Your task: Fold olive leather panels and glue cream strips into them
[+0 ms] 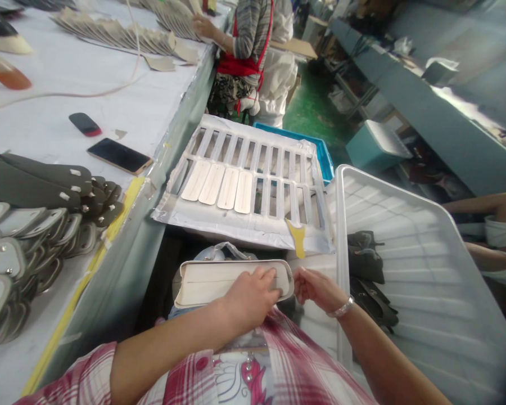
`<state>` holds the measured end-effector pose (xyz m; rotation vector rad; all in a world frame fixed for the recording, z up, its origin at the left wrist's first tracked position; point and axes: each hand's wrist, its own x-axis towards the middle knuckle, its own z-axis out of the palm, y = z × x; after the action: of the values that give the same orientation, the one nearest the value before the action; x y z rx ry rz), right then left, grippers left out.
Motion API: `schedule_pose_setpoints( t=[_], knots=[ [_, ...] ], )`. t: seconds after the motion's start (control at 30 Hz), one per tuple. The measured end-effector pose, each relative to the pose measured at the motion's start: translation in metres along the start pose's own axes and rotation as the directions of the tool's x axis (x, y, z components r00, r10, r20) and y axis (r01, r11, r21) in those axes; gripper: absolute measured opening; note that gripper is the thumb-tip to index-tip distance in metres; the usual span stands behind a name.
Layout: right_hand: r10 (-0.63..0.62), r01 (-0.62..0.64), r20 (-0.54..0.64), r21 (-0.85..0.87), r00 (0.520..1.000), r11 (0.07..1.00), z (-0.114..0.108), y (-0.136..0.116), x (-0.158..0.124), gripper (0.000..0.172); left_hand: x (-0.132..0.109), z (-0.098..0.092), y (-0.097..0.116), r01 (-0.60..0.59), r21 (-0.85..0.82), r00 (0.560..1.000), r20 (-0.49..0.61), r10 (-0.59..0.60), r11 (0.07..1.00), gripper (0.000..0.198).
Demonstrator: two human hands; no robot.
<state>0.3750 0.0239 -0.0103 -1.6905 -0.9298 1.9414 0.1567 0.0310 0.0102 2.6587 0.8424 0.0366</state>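
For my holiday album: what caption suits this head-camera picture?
Left hand and right hand hold a white sole-shaped piece below a slotted rack with four pale strips, beside a white crate.

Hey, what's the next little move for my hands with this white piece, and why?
Probably lift the white piece forward and lay it in the empty slot beside the four white strips on the slotted rack. The left hand and right hand both hold it, and that slot looks free.
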Motion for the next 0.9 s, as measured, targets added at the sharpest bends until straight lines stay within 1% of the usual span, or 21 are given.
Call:
schedule_pose_setpoints(
  t=[0.03, 0.07, 0.2, 0.3, 0.33, 0.37, 0.4, 0.43, 0.47, 0.5, 0.53, 0.57, 0.6, 0.7, 0.77, 0.8, 0.83, 0.87, 0.9],
  knots=[
    [-0.006, 0.004, 0.033, 0.064, 0.999, 0.998, -0.002, 0.004, 0.002, 0.044, 0.0, 0.001, 0.0, 0.002, -0.002, 1.0, -0.006, -0.002, 1.0, 0.029],
    [-0.019, 0.014, 0.054, 0.087, 0.998, 0.996, -0.003, 0.007, 0.004, 0.043, -0.001, 0.001, 0.0, 0.004, -0.004, 1.0, -0.011, -0.004, 1.0, 0.028],
    [-0.04, 0.034, 0.08, 0.071, 0.996, 0.997, -0.004, 0.017, 0.01, 0.043, -0.001, 0.001, 0.001, 0.004, -0.019, 1.0, -0.014, -0.005, 1.0, 0.027],
    [-0.036, 0.032, 0.093, 0.045, 0.995, 0.998, -0.003, 0.015, 0.009, 0.046, -0.001, 0.0, 0.0, -0.001, -0.024, 1.0, -0.004, 0.001, 1.0, 0.029],
    [-0.023, 0.022, 0.096, 0.015, 0.995, 1.0, -0.002, 0.012, 0.007, 0.046, 0.0, 0.0, 0.0, -0.007, -0.024, 1.0, 0.0, 0.007, 1.0, 0.03],
    [-0.007, 0.012, 0.081, -0.065, 0.997, 0.998, 0.0, 0.007, 0.005, 0.043, 0.0, 0.0, -0.001, -0.013, -0.024, 1.0, 0.001, 0.013, 1.0, 0.03],
    [0.002, 0.01, 0.054, -0.219, 0.999, 0.976, 0.002, 0.001, 0.003, 0.038, 0.0, 0.0, -0.001, -0.02, -0.024, 1.0, 0.001, 0.02, 1.0, 0.031],
    [-0.005, 0.013, 0.021, -0.414, 1.0, 0.91, 0.005, -0.005, 0.001, 0.034, 0.001, 0.0, -0.001, -0.025, -0.024, 1.0, 0.0, 0.025, 0.999, 0.031],
    [-0.035, 0.02, -0.013, -0.609, 0.999, 0.793, 0.008, -0.011, -0.002, 0.032, 0.001, 0.0, -0.001, -0.026, -0.024, 1.0, -0.002, 0.026, 0.999, 0.031],
    [-0.082, 0.028, -0.033, -0.764, 0.996, 0.645, 0.012, -0.016, -0.004, 0.032, 0.001, 0.0, -0.002, -0.023, -0.026, 1.0, -0.004, 0.023, 0.999, 0.03],
    [-0.132, 0.037, -0.036, -0.858, 0.991, 0.512, 0.015, -0.021, -0.005, 0.031, 0.001, 0.0, -0.002, -0.018, -0.031, 1.0, -0.005, 0.018, 0.999, 0.03],
    [-0.171, 0.049, -0.027, -0.904, 0.985, 0.426, 0.018, -0.024, -0.006, 0.03, 0.002, 0.001, -0.002, -0.013, -0.036, 1.0, -0.008, 0.013, 0.999, 0.029],
    [-0.201, 0.053, -0.024, -0.927, 0.979, 0.37, 0.02, -0.026, -0.007, 0.028, 0.002, 0.001, -0.002, -0.01, -0.041, 1.0, -0.012, 0.009, 0.999, 0.029],
    [-0.244, 0.052, -0.006, -0.972, 0.97, 0.23, 0.024, -0.027, -0.006, 0.029, 0.002, 0.002, -0.002, -0.008, -0.053, 1.0, -0.022, 0.007, 0.999, 0.028],
    [-0.253, 0.064, 0.02, -0.984, 0.967, 0.164, 0.023, -0.026, -0.005, 0.029, 0.002, 0.001, -0.002, -0.007, -0.058, 1.0, -0.02, 0.006, 0.998, 0.027],
    [-0.257, 0.074, 0.03, -0.983, 0.966, 0.166, 0.022, -0.025, -0.004, 0.029, 0.003, 0.001, -0.003, -0.006, -0.06, 1.0, -0.016, 0.005, 0.998, 0.027],
    [-0.262, 0.085, 0.032, -0.977, 0.964, 0.195, 0.021, -0.024, -0.003, 0.029, 0.003, 0.0, -0.003, -0.003, -0.063, 1.0, -0.011, 0.003, 0.998, 0.027],
    [-0.26, 0.092, 0.022, -0.961, 0.965, 0.259, 0.019, -0.022, -0.002, 0.029, 0.003, -0.001, -0.003, 0.001, -0.066, 1.0, -0.005, -0.002, 0.998, 0.027],
    [-0.246, 0.095, 0.003, -0.927, 0.969, 0.363, 0.017, -0.02, -0.001, 0.031, 0.003, -0.002, -0.003, 0.007, -0.067, 1.0, 0.0, -0.007, 0.998, 0.027]
  ],
)
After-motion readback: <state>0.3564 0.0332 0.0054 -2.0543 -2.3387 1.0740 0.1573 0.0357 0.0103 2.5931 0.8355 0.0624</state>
